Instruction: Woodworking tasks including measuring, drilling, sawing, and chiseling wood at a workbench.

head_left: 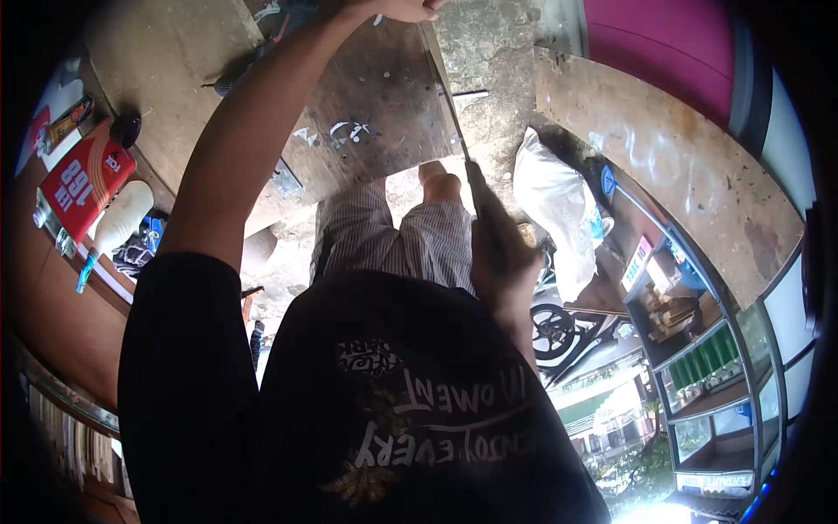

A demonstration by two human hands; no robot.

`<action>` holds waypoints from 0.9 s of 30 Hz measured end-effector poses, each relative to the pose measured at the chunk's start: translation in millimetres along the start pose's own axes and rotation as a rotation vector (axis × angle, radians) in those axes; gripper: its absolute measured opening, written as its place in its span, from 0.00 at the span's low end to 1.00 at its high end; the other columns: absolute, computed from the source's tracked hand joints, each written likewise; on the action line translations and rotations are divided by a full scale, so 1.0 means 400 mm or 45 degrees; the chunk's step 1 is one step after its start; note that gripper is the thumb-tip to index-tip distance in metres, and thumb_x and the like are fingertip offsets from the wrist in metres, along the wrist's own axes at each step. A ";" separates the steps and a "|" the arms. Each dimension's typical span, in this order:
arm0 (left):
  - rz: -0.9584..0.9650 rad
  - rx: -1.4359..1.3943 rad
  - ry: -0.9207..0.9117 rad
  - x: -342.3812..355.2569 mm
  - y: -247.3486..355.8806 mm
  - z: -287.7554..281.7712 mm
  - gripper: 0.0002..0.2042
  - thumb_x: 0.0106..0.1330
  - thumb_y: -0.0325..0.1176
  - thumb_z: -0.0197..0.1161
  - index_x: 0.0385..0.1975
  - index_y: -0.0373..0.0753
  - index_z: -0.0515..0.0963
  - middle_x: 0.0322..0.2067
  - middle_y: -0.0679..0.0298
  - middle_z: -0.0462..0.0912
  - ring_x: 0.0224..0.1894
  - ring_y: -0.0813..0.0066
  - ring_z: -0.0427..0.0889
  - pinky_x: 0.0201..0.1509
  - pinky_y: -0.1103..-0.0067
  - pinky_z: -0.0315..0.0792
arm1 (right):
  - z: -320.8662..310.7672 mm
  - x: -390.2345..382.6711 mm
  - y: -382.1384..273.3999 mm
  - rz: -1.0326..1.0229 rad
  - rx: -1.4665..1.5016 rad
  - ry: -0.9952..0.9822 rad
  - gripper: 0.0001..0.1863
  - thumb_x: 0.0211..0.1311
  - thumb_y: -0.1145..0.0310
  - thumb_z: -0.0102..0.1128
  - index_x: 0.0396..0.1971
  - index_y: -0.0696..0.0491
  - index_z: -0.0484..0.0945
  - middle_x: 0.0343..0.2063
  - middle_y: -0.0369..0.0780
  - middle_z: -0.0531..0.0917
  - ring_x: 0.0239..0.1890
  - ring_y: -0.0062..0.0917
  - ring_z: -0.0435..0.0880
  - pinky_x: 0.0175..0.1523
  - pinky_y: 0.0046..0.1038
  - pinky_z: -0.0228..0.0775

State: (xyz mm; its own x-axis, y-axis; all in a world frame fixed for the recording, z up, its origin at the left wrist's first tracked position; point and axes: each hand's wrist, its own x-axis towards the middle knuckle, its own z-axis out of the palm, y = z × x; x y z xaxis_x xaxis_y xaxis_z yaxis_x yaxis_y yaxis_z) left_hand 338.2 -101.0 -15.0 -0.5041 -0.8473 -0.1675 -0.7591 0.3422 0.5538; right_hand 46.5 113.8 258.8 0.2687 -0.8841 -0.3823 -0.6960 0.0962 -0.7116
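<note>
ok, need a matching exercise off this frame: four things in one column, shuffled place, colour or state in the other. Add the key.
Things
1. Left hand
2. Right hand
3. Sack
4. Tin

Descriptions
A. White, to the right of the wooden board
B. Red, beside a pale bottle
C. Partly cut off by the picture's top edge
D. Closed around the handle of a long thin tool

Pairs
1-C, 2-D, 3-A, 4-B
</note>
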 end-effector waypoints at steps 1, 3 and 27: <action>0.057 0.012 0.087 -0.002 0.023 0.028 0.06 0.59 0.37 0.63 0.27 0.42 0.77 0.30 0.53 0.80 0.36 0.53 0.79 0.41 0.60 0.70 | -0.051 -0.084 -0.010 0.000 -0.067 -0.002 0.22 0.68 0.82 0.56 0.62 0.56 0.80 0.44 0.49 0.90 0.20 0.18 0.83 0.27 0.24 0.75; 0.052 0.003 0.058 0.005 0.031 0.031 0.06 0.59 0.37 0.62 0.27 0.43 0.78 0.30 0.53 0.81 0.37 0.53 0.80 0.41 0.60 0.70 | -0.092 -0.131 -0.029 0.016 -0.002 0.011 0.22 0.68 0.83 0.56 0.62 0.59 0.79 0.51 0.47 0.88 0.24 0.17 0.87 0.29 0.21 0.76; -0.031 -0.144 -0.079 0.042 0.100 -0.018 0.07 0.57 0.37 0.63 0.24 0.42 0.75 0.26 0.56 0.78 0.36 0.55 0.79 0.42 0.61 0.68 | 0.014 0.120 0.024 0.102 0.230 0.024 0.26 0.64 0.82 0.56 0.62 0.53 0.79 0.47 0.52 0.88 0.36 0.28 0.92 0.36 0.26 0.79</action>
State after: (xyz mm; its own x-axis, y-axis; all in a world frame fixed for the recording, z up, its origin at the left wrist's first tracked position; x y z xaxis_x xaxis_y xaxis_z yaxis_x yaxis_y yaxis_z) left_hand 302.2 -104.4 10.1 -0.5136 -0.8266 -0.2300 -0.7217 0.2711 0.6369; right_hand 56.3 74.8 230.4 0.2038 -0.8787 -0.4318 -0.5836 0.2451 -0.7742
